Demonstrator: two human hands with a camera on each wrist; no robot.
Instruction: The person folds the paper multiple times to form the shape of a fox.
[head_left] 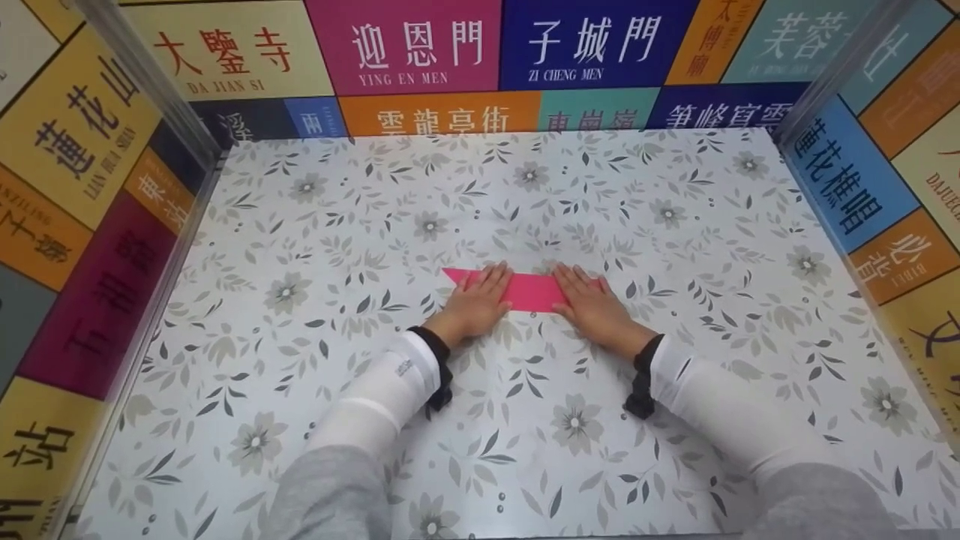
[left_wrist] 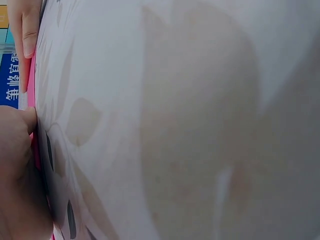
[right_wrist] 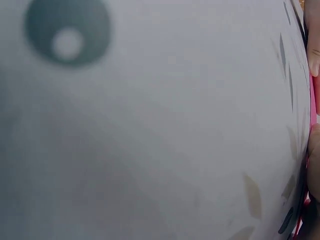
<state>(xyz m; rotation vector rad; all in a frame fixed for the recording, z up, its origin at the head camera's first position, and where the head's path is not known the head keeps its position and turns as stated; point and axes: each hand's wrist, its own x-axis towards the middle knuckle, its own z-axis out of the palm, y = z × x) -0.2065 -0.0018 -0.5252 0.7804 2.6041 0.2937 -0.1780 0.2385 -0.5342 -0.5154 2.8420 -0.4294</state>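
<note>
A strip of folded pink paper [head_left: 534, 292] lies crosswise on the floral tabletop, with a pointed tip at its left end. My left hand [head_left: 480, 300] rests flat on its left part, fingers straight and pointing away. Over the right part lies my right hand [head_left: 592, 304], its fingers also straight. Both hands cover much of the paper, and its middle shows between them. In the left wrist view a pink edge [left_wrist: 31, 85] shows at the far left beside the fingers. The right wrist view has a thin pink edge [right_wrist: 313, 100] at its right side.
The table [head_left: 480, 195] has a white covering printed with grey flowers and leaves. Upright panels with coloured name signs [head_left: 427, 45] border its back, left and right sides. White sleeves [head_left: 375, 397] and black wristbands [head_left: 643, 382] cover the wrists.
</note>
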